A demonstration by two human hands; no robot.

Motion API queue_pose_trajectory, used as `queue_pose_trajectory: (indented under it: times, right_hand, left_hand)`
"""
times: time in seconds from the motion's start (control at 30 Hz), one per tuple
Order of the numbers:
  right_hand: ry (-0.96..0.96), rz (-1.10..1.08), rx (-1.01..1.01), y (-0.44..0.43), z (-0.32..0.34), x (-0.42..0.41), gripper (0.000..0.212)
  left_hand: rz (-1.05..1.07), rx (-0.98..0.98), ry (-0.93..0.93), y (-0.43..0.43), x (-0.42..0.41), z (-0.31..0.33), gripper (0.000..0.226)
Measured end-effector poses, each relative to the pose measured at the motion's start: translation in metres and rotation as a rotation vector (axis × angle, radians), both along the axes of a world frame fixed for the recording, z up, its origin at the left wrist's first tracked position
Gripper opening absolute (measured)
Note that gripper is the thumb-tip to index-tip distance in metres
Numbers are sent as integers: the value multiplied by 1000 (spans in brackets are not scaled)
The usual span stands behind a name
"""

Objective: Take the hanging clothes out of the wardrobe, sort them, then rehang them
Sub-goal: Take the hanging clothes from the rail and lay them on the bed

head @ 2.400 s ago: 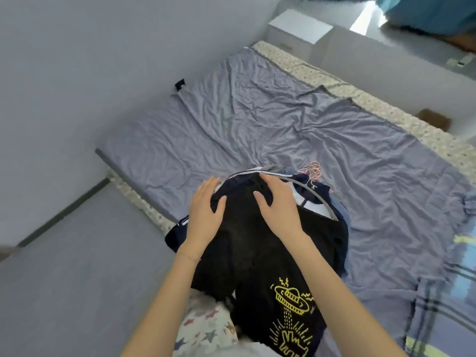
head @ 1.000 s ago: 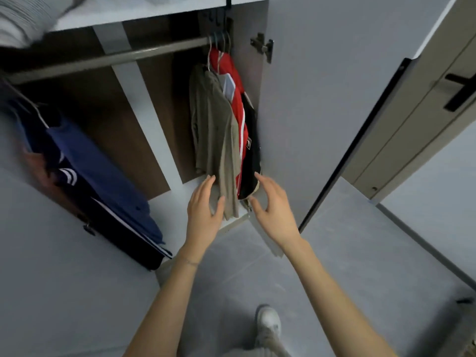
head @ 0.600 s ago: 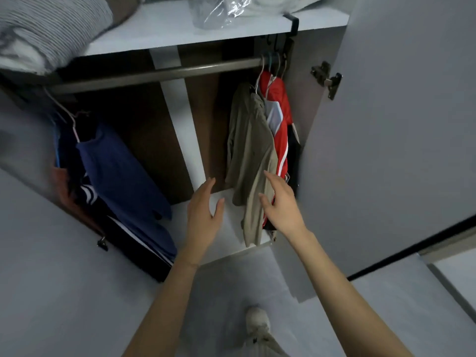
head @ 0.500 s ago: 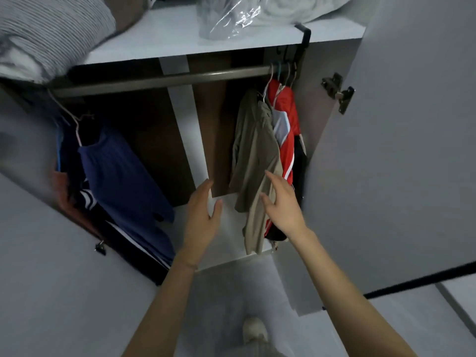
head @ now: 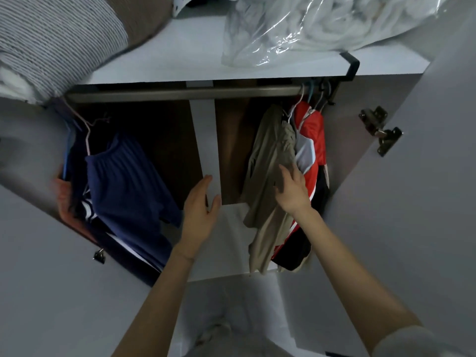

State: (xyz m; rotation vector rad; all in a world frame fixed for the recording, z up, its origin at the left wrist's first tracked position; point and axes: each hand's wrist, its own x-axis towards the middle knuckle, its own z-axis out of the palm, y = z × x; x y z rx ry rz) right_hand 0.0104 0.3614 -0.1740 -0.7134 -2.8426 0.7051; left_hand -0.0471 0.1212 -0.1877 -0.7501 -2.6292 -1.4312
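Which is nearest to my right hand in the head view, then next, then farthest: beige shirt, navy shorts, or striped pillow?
1. Beige shirt, against the right hand.
2. Navy shorts, hanging at left.
3. Striped pillow, upper shelf, far left.

Cloth garment (head: 268, 155); metal rail (head: 167, 93); glossy, probably plastic bag (head: 296, 34).

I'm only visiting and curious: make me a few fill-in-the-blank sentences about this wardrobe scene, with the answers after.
1. The right hand touches the khaki garment, which hangs just ____ of the red garment.
2. The left hand holds ____.
3. The clear plastic bag lies on the shelf ____ the hanging rail.
Answers: left; nothing; above.
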Motion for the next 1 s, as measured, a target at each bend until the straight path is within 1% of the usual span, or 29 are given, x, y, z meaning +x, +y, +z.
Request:
queue_pose_trajectory:
  times: [0.07, 0.13, 0.3, 0.37, 0.43, 0.53, 0.6, 0.63, 0.77, 0.8, 0.87, 0.93, 1.0]
  right_hand:
    - [-92, -45, 50, 1, -4, -10, 69]
    - [-119, -95, 41, -3, -5, -18, 74]
    - [-55, -183, 24, -16, 1, -46, 83]
    - [-19, -222, -46, -19, 4, -58, 82]
    - [30, -258, -156, -19, 6, -71, 77]
    - [89, -348, -428, -14, 11, -90, 65]
    - [127, -422, -606, -11, 10, -100, 54]
    - [142, -451, -662, -10, 8, -103, 47]
    - [248, -543, -729, -4, 0, -110, 19]
    - [278, -564, -742, -3, 1, -111, 17]
    - [342, -613, -771, -3, 4, -114, 17]
    - [409, -644, -789, -4, 5, -114, 27]
    - [456, -636, -763, -7, 5, -111, 35]
  left_hand:
    - [0, -18, 18, -1, -10, 4, 51]
    - [-5, -31, 23, -5, -20, 8, 51]
    - [11, -19, 52, -17, -51, 15, 51]
    - [7, -5, 71, -21, -59, 16, 48]
    - [-17, 16, 114, -23, -66, 18, 45]
    - [-24, 24, 128, -28, -75, 18, 47]
    - [-31, 35, 126, -31, -80, 16, 47]
    - [-39, 40, 121, -32, -82, 15, 48]
    - [-73, 11, 33, -32, -88, 9, 48]
    - [-74, -3, 1, -32, -90, 8, 50]
    - [-82, -13, -23, -30, -92, 7, 53]
    - [-92, -13, -25, -28, -92, 8, 53]
    - [-94, -16, -24, -26, -94, 8, 54]
